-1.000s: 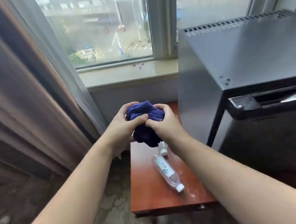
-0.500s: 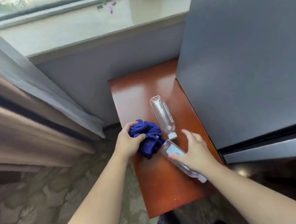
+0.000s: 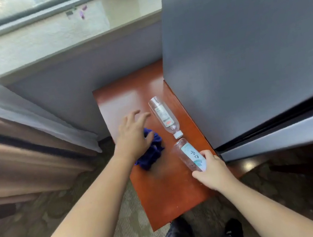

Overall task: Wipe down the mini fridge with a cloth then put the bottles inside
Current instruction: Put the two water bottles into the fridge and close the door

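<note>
The grey mini fridge fills the right side, its door edge at the lower right. On the reddish wooden table lie two clear plastic bottles on their sides. The far bottle has a white cap pointing toward me. My right hand is closed around the near bottle, which carries a white and blue label. The crumpled dark blue cloth lies on the table's left part. My left hand hovers over it with fingers spread, stretched toward the far bottle, holding nothing.
A window sill runs along the back, with beige curtains at the left. Patterned carpet covers the floor. My leg and a dark shoe show below the table's front edge.
The cloth has been set down and my left hand has let go of it, fingers spreading toward the far bottle. My right hand has closed on the near bottle.
</note>
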`<state>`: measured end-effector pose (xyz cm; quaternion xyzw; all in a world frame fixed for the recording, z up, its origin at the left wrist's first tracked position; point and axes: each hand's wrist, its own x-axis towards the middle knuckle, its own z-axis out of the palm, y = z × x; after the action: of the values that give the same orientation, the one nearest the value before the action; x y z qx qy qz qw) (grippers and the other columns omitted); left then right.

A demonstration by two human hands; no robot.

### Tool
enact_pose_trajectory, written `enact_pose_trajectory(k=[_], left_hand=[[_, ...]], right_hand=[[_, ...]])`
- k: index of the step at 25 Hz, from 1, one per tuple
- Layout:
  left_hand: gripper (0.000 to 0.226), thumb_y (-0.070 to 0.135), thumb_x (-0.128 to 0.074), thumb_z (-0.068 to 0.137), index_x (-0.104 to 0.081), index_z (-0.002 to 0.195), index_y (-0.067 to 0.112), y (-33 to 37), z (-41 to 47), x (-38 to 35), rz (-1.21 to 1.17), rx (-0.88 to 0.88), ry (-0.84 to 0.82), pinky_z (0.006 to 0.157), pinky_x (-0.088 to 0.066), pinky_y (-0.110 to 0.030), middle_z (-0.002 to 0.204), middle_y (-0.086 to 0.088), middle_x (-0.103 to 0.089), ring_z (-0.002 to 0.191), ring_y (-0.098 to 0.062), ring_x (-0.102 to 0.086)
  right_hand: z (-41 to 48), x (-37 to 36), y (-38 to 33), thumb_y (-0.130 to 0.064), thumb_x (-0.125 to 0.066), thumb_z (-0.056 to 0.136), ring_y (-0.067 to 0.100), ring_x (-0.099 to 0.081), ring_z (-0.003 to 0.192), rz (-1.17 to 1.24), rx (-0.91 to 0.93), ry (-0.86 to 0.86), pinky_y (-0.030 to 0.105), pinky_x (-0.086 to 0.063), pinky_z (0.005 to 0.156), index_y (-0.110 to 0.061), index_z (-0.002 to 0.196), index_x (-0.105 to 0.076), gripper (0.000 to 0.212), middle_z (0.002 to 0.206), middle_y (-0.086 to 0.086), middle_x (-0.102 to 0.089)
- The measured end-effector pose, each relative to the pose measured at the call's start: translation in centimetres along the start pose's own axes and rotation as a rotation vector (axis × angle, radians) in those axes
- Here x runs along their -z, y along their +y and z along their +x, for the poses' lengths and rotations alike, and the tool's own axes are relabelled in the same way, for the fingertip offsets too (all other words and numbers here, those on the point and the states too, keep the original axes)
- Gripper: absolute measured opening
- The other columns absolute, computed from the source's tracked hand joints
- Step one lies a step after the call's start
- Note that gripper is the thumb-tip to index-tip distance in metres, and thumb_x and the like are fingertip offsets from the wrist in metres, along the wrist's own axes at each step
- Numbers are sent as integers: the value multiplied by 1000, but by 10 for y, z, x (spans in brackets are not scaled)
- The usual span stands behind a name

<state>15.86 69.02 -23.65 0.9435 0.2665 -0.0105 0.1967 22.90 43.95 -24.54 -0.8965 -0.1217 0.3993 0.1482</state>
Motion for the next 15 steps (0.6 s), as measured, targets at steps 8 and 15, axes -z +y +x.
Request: enact_pose_trajectory(k=[8,15], left_hand=[[53,12,-48,98,-46,147,33,71,55,-69,449,-451,-276,111,-38,-42,164,-2,-26,149,-27,-24],[41,28,-73,86,-62,125,31,93,47,-52,132,-295,14,105,-41,-46,147,0,-50,133,-29,-43]], right_hand=[[-34,48,33,-40,-66,75,17,-65,107,228,-21,-18,35,-56,94,-43,147,-30,80,127,-5,-65],[-57,69,46,-56,-74,78,21,-58,121,75,95,-9,29,-47,94,-33,148,-34,84,138,1,-58]])
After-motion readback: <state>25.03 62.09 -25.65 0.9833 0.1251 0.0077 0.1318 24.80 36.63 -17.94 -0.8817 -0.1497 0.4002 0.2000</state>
